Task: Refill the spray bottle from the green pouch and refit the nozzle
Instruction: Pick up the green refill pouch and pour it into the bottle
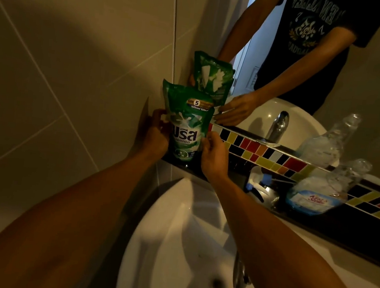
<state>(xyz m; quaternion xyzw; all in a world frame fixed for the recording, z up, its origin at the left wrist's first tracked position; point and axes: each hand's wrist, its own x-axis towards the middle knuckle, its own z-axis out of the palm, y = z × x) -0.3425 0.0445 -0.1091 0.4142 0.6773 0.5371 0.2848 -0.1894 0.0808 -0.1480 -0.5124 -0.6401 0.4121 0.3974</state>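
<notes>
Green pouch (186, 129) upright at 11 o'clock, left hand (153, 132) and right hand (213, 156) loosely cupping its sides; soft, probably sloshy, so grip low.

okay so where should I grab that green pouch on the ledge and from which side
Grip the pouch at its narrower middle, one hand on each side edge. It stands upright on the dark ledge in the corner, with wall behind and to its left, so come in from the front. The left hand and right hand already flank it there; a firm grip isn't clearly visible.
</notes>
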